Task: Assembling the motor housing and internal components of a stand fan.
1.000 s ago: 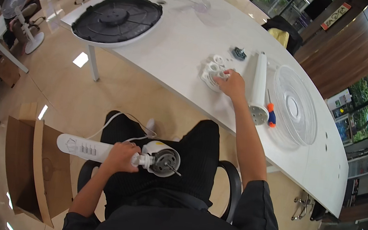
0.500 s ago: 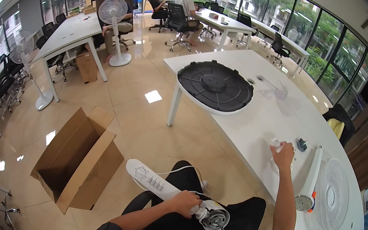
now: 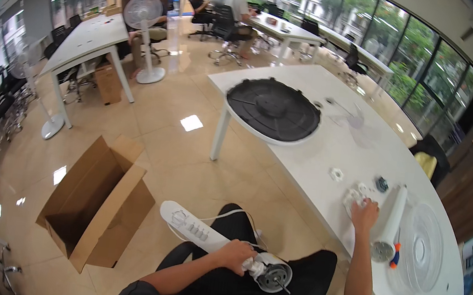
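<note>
Across my lap lies a white fan body (image 3: 201, 233) with a row of buttons and a loose cord. Its exposed motor (image 3: 275, 278) has a thin shaft sticking out to the right. My left hand (image 3: 236, 256) is wrapped round the fan's neck beside the motor. On the white table to the right, my right hand (image 3: 364, 215) has its fingers closed on a white plastic part (image 3: 352, 200), partly hidden by them. Just beyond it lie a small white ring-shaped piece (image 3: 336, 174) and a dark toothed part (image 3: 382, 184).
On the white table (image 3: 306, 162) lie a white tube (image 3: 390, 221), a screwdriver (image 3: 395, 256), clear fan guards (image 3: 421, 249), a transparent fan blade (image 3: 356, 118) and a large black round base (image 3: 274, 109). An open cardboard box (image 3: 98, 207) stands on the floor at left.
My right hand has moved nearer to me across the table, onto the white parts. The ring-shaped piece now lies uncovered beyond it. My left hand keeps its hold on the fan.
</note>
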The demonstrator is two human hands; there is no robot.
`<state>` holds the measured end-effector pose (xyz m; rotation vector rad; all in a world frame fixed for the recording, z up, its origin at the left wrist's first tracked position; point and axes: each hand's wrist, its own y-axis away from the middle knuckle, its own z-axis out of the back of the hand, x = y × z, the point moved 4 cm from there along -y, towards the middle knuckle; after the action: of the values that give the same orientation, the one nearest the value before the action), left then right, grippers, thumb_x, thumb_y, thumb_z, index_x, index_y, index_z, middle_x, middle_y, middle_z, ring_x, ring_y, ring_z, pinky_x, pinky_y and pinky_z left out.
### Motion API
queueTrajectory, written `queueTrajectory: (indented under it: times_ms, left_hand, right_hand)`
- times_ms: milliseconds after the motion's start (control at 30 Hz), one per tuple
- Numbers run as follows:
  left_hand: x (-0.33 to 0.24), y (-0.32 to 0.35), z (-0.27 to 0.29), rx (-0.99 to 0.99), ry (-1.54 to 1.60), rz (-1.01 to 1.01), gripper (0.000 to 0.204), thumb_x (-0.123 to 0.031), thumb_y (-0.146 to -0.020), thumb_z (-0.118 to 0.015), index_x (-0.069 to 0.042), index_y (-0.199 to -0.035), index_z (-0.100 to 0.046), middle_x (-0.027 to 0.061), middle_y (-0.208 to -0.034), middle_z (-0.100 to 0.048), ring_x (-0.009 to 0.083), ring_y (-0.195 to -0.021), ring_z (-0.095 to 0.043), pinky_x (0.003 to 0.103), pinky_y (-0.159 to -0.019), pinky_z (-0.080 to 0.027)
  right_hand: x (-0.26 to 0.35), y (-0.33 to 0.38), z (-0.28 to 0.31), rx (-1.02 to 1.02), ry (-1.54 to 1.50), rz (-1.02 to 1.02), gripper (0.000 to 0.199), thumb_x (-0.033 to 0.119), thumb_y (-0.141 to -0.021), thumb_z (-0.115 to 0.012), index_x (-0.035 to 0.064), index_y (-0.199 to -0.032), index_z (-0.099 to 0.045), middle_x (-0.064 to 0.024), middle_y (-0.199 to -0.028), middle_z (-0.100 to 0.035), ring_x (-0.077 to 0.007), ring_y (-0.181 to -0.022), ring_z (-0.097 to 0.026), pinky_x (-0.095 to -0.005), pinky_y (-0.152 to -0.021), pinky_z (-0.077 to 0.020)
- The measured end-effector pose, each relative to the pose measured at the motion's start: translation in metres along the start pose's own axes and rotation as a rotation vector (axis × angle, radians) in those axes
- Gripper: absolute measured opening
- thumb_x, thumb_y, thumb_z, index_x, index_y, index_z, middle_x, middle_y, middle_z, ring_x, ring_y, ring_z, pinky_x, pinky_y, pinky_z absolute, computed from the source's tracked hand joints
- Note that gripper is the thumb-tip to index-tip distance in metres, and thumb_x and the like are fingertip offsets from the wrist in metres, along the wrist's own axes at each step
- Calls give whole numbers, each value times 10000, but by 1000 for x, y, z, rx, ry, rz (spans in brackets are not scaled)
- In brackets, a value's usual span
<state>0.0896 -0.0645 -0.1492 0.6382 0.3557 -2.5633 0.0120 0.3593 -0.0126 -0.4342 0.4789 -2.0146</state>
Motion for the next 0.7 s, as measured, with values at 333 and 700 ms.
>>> queueTrajectory:
  times_ms: [333,700]
  left_hand:
    - [-1,-5,11,20,-41,6,590,-352,-510,-866,-138,-1024,-673,114,-925,-697,328,-932,-688,462,-752,-557]
    - [-52,-24,-8,117,33,-88,1068,-402,-548,-933,-201,-1484,-458,154,-1434,-562,350,-1247,-595,490,-1011,-483]
  right_hand:
    - [-32,3,23,17,-343,-19,386,266,-856,-762,-3,-1101,-635,-206,-916,-712,-376,-849,-696,-468,-756,-537]
    - [12,211,132,539,-885,35,287,178,-879,-795,27,-1048,-618,-10,-685,-540,-84,-598,-500,-272,-550,-421]
